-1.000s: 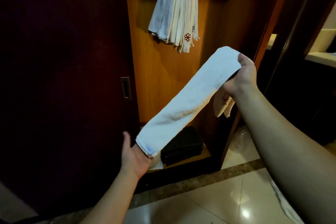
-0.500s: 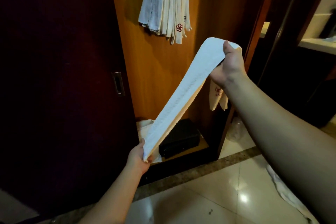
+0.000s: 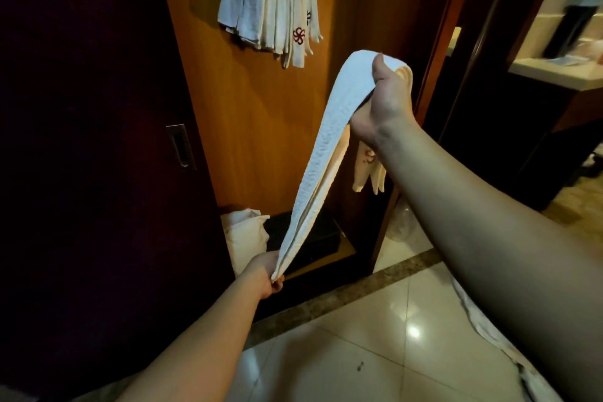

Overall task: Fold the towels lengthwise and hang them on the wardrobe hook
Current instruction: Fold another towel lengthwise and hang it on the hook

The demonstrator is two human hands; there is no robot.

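Tension matters here: left hand [image 3: 268, 272] pinches the towel [image 3: 321, 153] low at seven o'clock, right hand [image 3: 385, 101] clutches its top at one o'clock, so edges should stay aligned while folding

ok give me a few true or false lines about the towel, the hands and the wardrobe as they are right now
1. The towel is stretched between both hands. True.
2. The right hand holds the towel's lower end. False: it grips the upper end; the left hand pinches the lower end.
3. Several white towels already hang inside the wardrobe. True.
4. The held towel lies flat and fully spread open. False: it is narrowed lengthwise into a strip.
5. The wardrobe floor holds nothing. False: a black case and a white cloth sit there.
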